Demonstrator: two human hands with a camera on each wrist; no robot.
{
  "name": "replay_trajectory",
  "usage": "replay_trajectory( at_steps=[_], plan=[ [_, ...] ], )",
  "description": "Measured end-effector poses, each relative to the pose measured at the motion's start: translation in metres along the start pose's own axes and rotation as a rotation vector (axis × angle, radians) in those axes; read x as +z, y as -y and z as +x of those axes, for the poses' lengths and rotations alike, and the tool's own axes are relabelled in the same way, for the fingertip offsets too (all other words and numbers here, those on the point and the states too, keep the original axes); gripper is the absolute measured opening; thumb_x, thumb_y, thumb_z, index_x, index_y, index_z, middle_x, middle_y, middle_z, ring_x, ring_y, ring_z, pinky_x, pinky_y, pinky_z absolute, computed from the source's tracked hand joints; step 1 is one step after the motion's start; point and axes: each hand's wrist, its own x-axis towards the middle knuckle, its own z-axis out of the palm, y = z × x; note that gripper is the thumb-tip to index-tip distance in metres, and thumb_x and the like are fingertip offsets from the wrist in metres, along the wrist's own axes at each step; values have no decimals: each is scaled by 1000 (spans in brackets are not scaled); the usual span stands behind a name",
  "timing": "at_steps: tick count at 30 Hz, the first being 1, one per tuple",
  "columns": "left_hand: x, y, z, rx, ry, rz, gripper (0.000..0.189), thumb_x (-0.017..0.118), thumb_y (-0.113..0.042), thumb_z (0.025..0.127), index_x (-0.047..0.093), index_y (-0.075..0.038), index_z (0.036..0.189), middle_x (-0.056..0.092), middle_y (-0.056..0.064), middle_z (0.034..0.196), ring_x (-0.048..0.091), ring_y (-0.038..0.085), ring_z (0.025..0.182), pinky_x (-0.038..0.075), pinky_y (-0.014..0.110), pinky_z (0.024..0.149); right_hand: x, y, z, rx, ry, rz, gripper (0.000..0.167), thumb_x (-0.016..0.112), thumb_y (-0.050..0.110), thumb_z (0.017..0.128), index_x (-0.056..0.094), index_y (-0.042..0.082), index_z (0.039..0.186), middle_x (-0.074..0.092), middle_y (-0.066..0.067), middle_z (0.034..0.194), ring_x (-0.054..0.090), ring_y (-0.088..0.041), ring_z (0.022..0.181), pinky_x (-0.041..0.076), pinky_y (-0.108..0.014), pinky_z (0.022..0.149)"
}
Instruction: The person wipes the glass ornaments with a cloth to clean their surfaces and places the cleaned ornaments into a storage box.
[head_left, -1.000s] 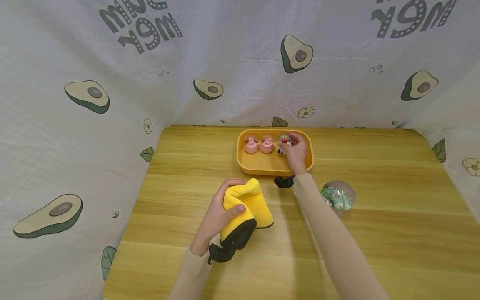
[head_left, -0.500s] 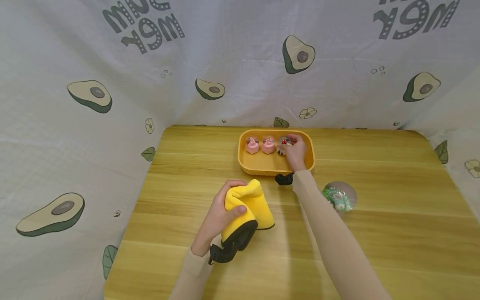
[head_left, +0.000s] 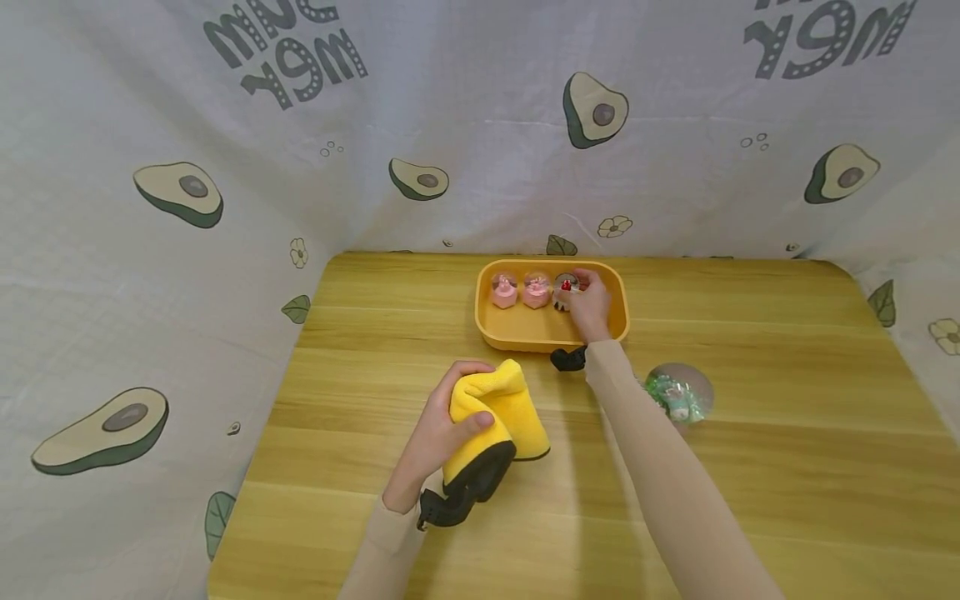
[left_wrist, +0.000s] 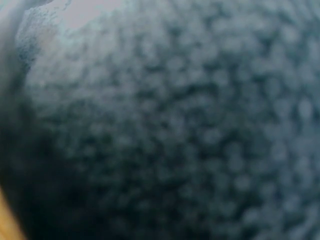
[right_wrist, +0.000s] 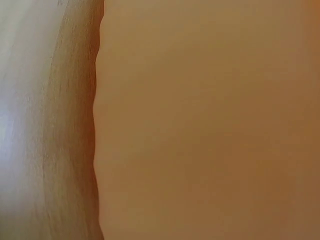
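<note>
My left hand (head_left: 447, 417) grips a folded cloth (head_left: 521, 412), yellow on one side and dark grey on the other, above the table. In the left wrist view the grey side of the cloth (left_wrist: 180, 125) fills nearly everything, blurred. Reaching into the orange tray (head_left: 525, 335), my right hand (head_left: 592, 307) pinches a small snow globe (head_left: 564, 293) with a red figure inside and a black-and-white base. My fingers hide its right side. Left of it in the tray stand two pink snow globes (head_left: 505, 292). The tray's wall (right_wrist: 200, 125) takes up most of the right wrist view.
A larger clear globe (head_left: 682, 396) with green glittery filling sits right of my right forearm, partly covered by the sleeve (head_left: 660, 450). Beneath everything is a wooden table (head_left: 337, 375). A white avocado-print cloth (head_left: 487, 125) hangs behind and to the sides.
The small snow globe in my right hand has turned a little, so its red figure shows differently and slightly farther left. My left hand and the cloth stay put.
</note>
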Motion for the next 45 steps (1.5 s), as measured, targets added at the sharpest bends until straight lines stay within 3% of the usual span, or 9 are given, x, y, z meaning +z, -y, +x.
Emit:
replay_trajectory(
  at_steps=[5, 11, 21, 29, 35, 42, 45],
  plan=[
    [1, 0, 1, -6, 0, 8, 66, 67, -54, 84, 49, -7, 126, 51, 11, 120, 54, 24, 90, 50, 29, 72, -6, 0, -3, -39, -5, 34, 55, 70, 6, 86, 48, 0, 135, 50, -15, 134, 44, -29, 122, 36, -37, 102],
    [1, 3, 2, -4, 4, 6, 65, 66, -53, 84, 49, -7, 126, 51, 11, 119, 54, 24, 89, 50, 30, 72, -17, 3, -16, -105, -62, 179, 53, 68, 8, 88, 46, -1, 136, 47, -14, 137, 42, -28, 125, 33, -34, 106],
    [2, 1, 2, -9, 9, 2, 67, 66, -55, 84, 48, -6, 126, 52, 11, 116, 54, 24, 87, 50, 30, 71, -45, 27, -59, -334, -92, 524, 53, 66, -2, 87, 44, -6, 134, 50, -11, 132, 43, -25, 122, 29, -39, 109],
    [3, 3, 2, -2, 7, -1, 67, 65, -55, 84, 48, -6, 126, 52, 11, 116, 54, 25, 87, 50, 30, 71, -71, 39, -98, -421, -93, 730, 47, 64, -10, 84, 50, -3, 129, 51, -15, 129, 45, -25, 121, 30, -37, 108],
    [2, 4, 3, -1, 4, 4, 67, 65, -55, 84, 49, -6, 126, 53, 11, 115, 54, 24, 86, 50, 29, 69, -91, 30, -128, -454, -124, 779, 48, 62, -15, 83, 51, -4, 128, 49, -19, 131, 44, -29, 123, 31, -33, 107],
    [1, 5, 2, -5, 4, 10, 68, 65, -57, 83, 48, -6, 126, 53, 11, 115, 54, 24, 86, 50, 30, 70, -109, 8, -153, -587, -150, 836, 50, 60, -23, 78, 49, -12, 126, 50, -23, 126, 44, -32, 122, 33, -31, 106],
    [1, 4, 2, -6, 6, 7, 68, 65, -57, 83, 48, -6, 126, 53, 11, 115, 54, 24, 86, 50, 30, 70, -115, -4, -161, -600, -176, 821, 50, 59, -24, 78, 49, -14, 126, 51, -23, 125, 43, -33, 121, 32, -31, 106]
  ],
)
